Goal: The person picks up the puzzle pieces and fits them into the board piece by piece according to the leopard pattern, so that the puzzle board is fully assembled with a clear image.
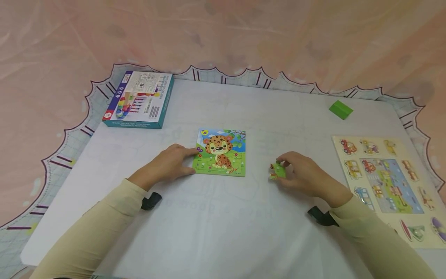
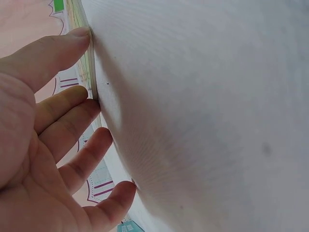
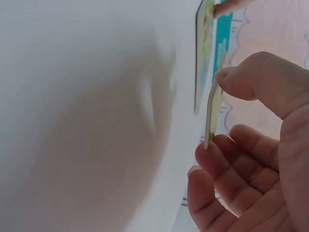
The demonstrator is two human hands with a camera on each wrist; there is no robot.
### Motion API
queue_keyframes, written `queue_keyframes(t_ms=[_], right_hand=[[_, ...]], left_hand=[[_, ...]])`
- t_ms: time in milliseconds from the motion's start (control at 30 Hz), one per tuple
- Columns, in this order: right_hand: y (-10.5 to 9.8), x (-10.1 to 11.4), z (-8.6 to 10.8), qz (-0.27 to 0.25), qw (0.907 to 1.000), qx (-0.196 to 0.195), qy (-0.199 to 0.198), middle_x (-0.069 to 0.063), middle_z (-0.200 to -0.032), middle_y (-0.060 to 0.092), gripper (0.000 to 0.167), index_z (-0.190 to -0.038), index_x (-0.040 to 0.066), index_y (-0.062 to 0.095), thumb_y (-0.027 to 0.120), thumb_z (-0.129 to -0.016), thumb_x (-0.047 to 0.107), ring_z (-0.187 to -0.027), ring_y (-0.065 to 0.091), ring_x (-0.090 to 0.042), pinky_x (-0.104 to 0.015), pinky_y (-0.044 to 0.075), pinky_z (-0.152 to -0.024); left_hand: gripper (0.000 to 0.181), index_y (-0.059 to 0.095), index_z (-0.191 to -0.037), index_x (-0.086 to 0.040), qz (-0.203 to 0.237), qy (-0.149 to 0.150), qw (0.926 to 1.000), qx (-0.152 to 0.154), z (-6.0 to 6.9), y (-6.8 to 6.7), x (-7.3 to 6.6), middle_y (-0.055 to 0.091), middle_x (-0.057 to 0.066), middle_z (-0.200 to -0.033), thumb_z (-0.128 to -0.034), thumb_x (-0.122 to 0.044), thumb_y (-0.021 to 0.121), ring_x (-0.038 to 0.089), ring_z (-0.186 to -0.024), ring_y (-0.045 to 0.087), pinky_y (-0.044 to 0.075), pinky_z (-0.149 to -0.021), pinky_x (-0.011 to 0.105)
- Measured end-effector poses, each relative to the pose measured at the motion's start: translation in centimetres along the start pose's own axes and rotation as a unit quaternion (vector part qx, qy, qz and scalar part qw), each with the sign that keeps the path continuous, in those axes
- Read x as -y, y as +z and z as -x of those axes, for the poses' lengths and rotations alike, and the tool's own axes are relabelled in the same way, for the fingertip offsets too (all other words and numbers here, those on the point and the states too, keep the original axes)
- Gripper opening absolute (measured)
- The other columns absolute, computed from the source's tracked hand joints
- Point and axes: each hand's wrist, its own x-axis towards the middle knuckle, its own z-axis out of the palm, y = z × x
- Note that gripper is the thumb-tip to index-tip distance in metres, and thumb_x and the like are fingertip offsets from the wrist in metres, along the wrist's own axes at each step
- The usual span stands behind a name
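A square leopard jigsaw puzzle (image 1: 220, 153) lies flat on the white table. My left hand (image 1: 168, 162) rests at its left side, thumb and forefinger spread and touching that edge. In the left wrist view the fingers (image 2: 77, 121) are extended, with the thumb (image 2: 72, 41) against the board's side. To the right of the puzzle, my right hand (image 1: 306, 174) pinches a small green puzzle piece (image 1: 277, 170) between thumb and fingers. The right wrist view shows this thin piece (image 3: 213, 108) edge-on, apart from the table surface.
A boxed bead toy (image 1: 139, 100) lies at the back left. A green block (image 1: 340, 110) sits at the back right, behind a wooden vehicle peg puzzle (image 1: 339, 155). The table (image 1: 216, 232) has a scalloped cloth border (image 1: 251, 73).
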Motion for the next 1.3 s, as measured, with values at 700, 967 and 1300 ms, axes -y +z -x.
queue_keyframes(t_ms=[700, 967, 1300], right_hand=[[0.8, 3.0, -3.5, 0.013, 0.9998, 0.013, 0.001, -0.014, -0.121, 0.062, 0.049, -0.123, -0.003, 0.060, 0.080, -0.082, 0.015, -0.106, 0.061, -0.028, -0.044, 0.053, -0.092], [1.2, 3.7, -4.6, 0.015, 0.9996, 0.021, -0.008, -0.014, -0.120, 0.062, 0.048, -0.123, -0.004, 0.060, 0.080, -0.083, 0.015, -0.107, 0.060, -0.027, -0.043, 0.052, -0.093], [1.8, 4.1, -5.5, 0.027, 0.9991, 0.027, -0.017, -0.017, -0.120, 0.061, 0.049, -0.123, -0.006, 0.060, 0.078, -0.084, 0.017, -0.107, 0.059, -0.028, -0.043, 0.051, -0.094]], left_hand=[[0.065, 0.052, -0.147, -0.011, 0.002, -0.001, 1.0000, -0.002, 0.0, 0.1, 0.0, 0.057, 0.017, -0.139, -0.0887, -0.025, 0.077, 0.036, -0.133, 0.043, 0.039, -0.108, 0.053], [0.065, 0.052, -0.147, -0.010, 0.008, 0.000, 1.0000, 0.000, 0.0, 0.0, 0.1, 0.056, 0.017, -0.139, -0.0890, -0.025, 0.077, 0.036, -0.133, 0.044, 0.039, -0.108, 0.054], [0.065, 0.052, -0.147, -0.011, 0.006, 0.002, 1.0000, -0.002, -0.1, 0.1, 0.1, 0.056, 0.017, -0.139, -0.0892, -0.025, 0.076, 0.036, -0.132, 0.044, 0.039, -0.108, 0.054]])
